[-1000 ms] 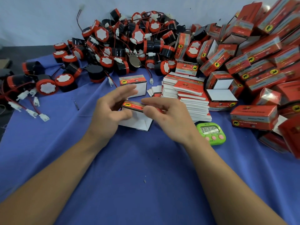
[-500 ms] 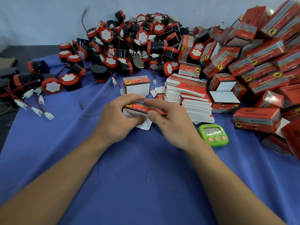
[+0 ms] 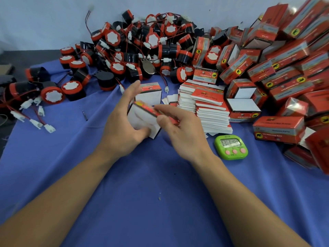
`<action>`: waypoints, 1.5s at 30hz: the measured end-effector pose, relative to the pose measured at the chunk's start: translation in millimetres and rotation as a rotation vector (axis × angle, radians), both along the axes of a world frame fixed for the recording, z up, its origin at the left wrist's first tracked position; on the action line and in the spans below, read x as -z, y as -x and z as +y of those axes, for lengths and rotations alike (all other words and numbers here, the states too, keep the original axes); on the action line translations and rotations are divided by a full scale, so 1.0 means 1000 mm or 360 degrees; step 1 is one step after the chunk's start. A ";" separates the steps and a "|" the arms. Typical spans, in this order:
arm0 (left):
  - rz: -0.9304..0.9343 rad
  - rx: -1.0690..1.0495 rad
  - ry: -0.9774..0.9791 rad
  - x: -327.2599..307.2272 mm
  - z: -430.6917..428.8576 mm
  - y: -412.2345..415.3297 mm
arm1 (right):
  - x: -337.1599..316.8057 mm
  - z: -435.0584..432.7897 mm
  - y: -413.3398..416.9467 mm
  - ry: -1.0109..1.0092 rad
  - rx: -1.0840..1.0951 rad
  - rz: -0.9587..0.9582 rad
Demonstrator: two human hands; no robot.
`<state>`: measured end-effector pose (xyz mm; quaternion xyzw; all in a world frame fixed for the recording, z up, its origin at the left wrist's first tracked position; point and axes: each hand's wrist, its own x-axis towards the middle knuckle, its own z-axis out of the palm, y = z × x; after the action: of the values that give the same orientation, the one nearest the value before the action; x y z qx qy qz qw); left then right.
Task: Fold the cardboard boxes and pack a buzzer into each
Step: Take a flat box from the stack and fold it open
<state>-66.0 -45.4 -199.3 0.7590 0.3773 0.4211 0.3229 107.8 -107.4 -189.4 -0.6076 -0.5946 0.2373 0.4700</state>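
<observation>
left hand holding cardboard box; right hand pinching its red edge

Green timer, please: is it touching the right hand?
Apart. The head view shows blue cloth between the green timer and the right hand.

The left hand and right hand grip a part-folded cardboard box.

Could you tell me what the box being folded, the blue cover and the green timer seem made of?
Box: thin printed cardboard, red outside, plain white inside, creased at folds. Blue cover: probably matte cloth; it wrinkles softly. Green timer: likely moulded plastic, smooth, slightly shiny.
</observation>
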 end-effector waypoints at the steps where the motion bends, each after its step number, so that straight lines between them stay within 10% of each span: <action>1: -0.0078 0.0027 0.0039 0.001 0.001 0.000 | -0.002 0.001 -0.001 -0.0014 0.0058 0.0141; 9: -0.0356 0.0218 0.0343 0.002 -0.001 -0.006 | -0.006 -0.003 0.003 0.0003 0.0109 0.0621; 17: -0.0471 0.0018 0.0313 0.001 0.000 -0.010 | 0.005 -0.001 0.010 -0.0560 0.0348 -0.0715; 22: -0.0072 -0.0342 0.0256 0.011 0.005 -0.008 | 0.007 0.003 0.016 -0.0758 0.0307 -0.0836; 29: 0.0406 -0.0449 0.0503 0.008 0.023 0.016 | -0.016 0.014 -0.005 -0.0328 0.0558 -0.0268; 39: 0.0398 -0.0244 0.0473 0.004 0.024 0.022 | -0.048 0.187 -0.072 0.0757 0.0354 -0.1077; 45: 0.0441 -0.0282 0.0483 0.002 0.025 0.020 | -0.033 0.209 -0.066 0.0616 0.0290 -0.1361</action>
<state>-86.4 -20.6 -201.3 0.7162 0.5422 0.2780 0.3402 173.5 101.3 -156.3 -0.7767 -0.6240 0.0303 0.0802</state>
